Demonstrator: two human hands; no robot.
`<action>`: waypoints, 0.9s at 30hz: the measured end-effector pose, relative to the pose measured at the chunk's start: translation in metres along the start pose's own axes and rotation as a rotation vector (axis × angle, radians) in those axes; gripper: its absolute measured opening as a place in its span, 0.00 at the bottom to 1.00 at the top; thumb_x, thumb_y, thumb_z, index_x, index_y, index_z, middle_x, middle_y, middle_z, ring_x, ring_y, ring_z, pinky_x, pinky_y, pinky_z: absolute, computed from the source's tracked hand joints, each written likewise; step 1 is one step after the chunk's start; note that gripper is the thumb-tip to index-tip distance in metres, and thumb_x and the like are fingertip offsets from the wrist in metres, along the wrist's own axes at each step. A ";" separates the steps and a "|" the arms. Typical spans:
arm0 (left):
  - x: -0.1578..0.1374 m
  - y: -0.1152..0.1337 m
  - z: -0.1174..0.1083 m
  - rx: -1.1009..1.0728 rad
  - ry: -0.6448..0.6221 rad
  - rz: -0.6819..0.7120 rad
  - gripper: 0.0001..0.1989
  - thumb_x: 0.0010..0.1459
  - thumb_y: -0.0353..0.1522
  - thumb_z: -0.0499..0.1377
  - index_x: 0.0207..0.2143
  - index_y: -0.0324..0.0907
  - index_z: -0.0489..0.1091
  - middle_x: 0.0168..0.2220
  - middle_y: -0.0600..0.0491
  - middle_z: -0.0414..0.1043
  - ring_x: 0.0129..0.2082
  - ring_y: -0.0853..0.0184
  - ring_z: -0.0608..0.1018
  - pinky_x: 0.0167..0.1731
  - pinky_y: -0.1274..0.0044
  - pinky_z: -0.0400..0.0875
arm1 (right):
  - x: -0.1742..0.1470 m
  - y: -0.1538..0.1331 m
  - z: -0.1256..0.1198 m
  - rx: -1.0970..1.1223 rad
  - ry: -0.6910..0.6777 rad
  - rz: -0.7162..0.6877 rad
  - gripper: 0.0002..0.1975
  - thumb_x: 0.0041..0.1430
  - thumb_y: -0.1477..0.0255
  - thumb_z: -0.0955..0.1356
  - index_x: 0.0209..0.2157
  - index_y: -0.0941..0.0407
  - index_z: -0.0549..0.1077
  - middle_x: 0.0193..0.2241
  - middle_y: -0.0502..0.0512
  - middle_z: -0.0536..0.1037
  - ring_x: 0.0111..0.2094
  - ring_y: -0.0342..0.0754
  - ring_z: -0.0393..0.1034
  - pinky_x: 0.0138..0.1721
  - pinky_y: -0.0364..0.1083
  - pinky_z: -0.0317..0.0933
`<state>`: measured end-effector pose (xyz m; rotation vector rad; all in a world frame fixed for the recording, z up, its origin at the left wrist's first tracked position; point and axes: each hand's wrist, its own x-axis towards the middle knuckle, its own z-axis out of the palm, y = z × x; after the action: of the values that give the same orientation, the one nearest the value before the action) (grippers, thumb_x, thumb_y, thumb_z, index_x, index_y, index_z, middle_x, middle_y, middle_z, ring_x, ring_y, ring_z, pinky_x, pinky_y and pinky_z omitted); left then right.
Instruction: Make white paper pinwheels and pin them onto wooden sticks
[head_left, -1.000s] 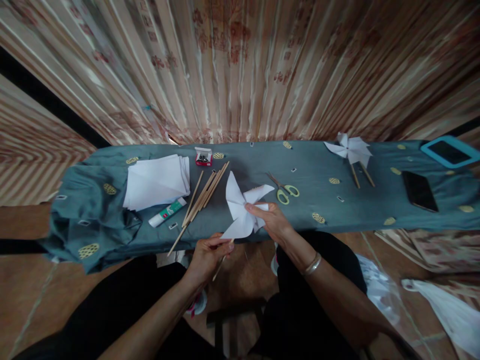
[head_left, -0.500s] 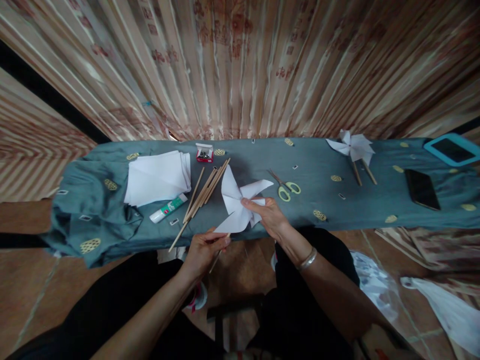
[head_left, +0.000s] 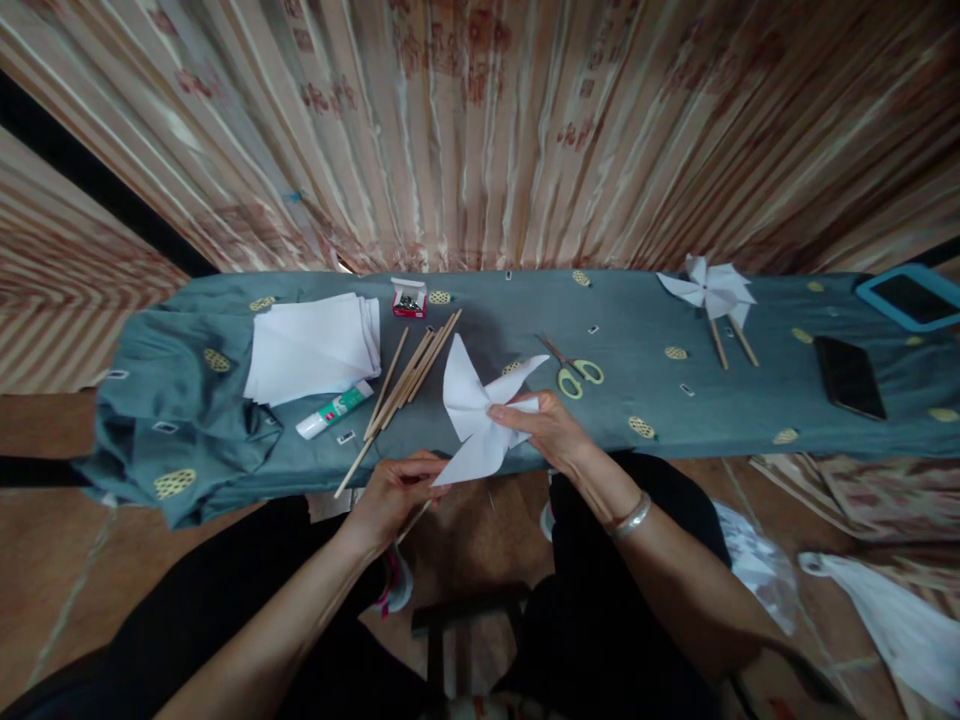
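The pinwheel (head_left: 474,432) is held between the hands over the table's (head_left: 630,355) near edge. The right hand (head_left: 553,432), nearer its centre, pinches there, thumb on the front, other fingers partly hidden behind. The left hand (head_left: 394,495), to the near left, has its fingers closed around the stick (head_left: 414,522), whose long axis slants from near left toward the far-right centre; its upper part is hidden behind the paper.

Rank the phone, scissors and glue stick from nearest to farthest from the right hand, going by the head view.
From the right hand:
1. Scissors: just beyond it, slightly right.
2. Glue stick: left, past the held pinwheel.
3. Phone: far right.
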<state>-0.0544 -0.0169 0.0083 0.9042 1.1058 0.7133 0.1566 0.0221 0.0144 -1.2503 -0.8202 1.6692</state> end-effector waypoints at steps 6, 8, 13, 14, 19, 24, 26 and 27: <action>0.000 -0.004 0.004 0.020 0.041 0.043 0.12 0.34 0.39 0.73 0.18 0.40 0.79 0.25 0.52 0.67 0.25 0.71 0.68 0.22 0.81 0.62 | -0.003 -0.001 0.003 0.044 0.000 -0.007 0.17 0.32 0.61 0.80 0.19 0.59 0.79 0.19 0.51 0.78 0.21 0.42 0.68 0.28 0.44 0.61; 0.001 -0.007 0.007 0.028 0.063 0.071 0.14 0.36 0.40 0.72 0.14 0.40 0.76 0.25 0.52 0.67 0.26 0.70 0.68 0.23 0.80 0.63 | -0.003 0.000 0.005 0.057 0.016 -0.010 0.18 0.33 0.60 0.80 0.20 0.59 0.78 0.19 0.52 0.78 0.22 0.42 0.68 0.28 0.44 0.61; 0.004 -0.011 0.017 0.005 0.132 0.079 0.15 0.34 0.41 0.72 0.14 0.39 0.76 0.24 0.52 0.69 0.25 0.71 0.68 0.23 0.80 0.63 | 0.001 0.005 0.009 0.101 0.082 -0.024 0.18 0.33 0.60 0.80 0.18 0.59 0.77 0.20 0.54 0.78 0.22 0.45 0.68 0.28 0.46 0.62; 0.005 -0.011 0.018 -0.002 0.142 0.074 0.15 0.34 0.41 0.72 0.15 0.39 0.77 0.24 0.52 0.69 0.25 0.71 0.68 0.23 0.80 0.63 | 0.001 0.006 0.010 0.109 0.089 -0.025 0.18 0.33 0.60 0.80 0.19 0.59 0.77 0.20 0.55 0.78 0.23 0.45 0.68 0.29 0.46 0.63; 0.007 -0.011 0.022 -0.030 0.172 0.045 0.13 0.32 0.40 0.73 0.20 0.40 0.80 0.19 0.54 0.68 0.21 0.72 0.67 0.22 0.79 0.62 | 0.005 0.009 0.014 0.147 0.128 -0.015 0.16 0.35 0.63 0.80 0.21 0.59 0.78 0.22 0.55 0.79 0.24 0.46 0.69 0.31 0.47 0.63; 0.009 -0.012 0.020 -0.053 0.191 0.039 0.13 0.32 0.39 0.72 0.21 0.40 0.80 0.19 0.55 0.68 0.21 0.72 0.67 0.23 0.78 0.63 | 0.007 0.008 0.014 0.152 0.140 -0.006 0.15 0.36 0.64 0.80 0.21 0.60 0.78 0.21 0.54 0.78 0.24 0.46 0.69 0.31 0.47 0.63; 0.010 -0.012 0.018 -0.053 0.181 0.039 0.13 0.32 0.39 0.72 0.19 0.40 0.79 0.19 0.55 0.68 0.21 0.73 0.67 0.23 0.79 0.62 | 0.007 0.005 0.013 0.155 0.129 -0.004 0.15 0.35 0.65 0.80 0.21 0.60 0.77 0.21 0.54 0.78 0.24 0.45 0.69 0.31 0.47 0.63; 0.010 -0.012 0.018 -0.053 0.174 0.046 0.13 0.32 0.40 0.73 0.17 0.40 0.78 0.20 0.55 0.68 0.22 0.73 0.67 0.24 0.79 0.62 | 0.006 0.003 0.013 0.157 0.120 -0.005 0.15 0.35 0.65 0.80 0.21 0.60 0.77 0.21 0.54 0.79 0.24 0.45 0.69 0.31 0.46 0.63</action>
<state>-0.0342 -0.0187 -0.0033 0.8367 1.2167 0.8682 0.1426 0.0264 0.0126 -1.2254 -0.6075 1.6053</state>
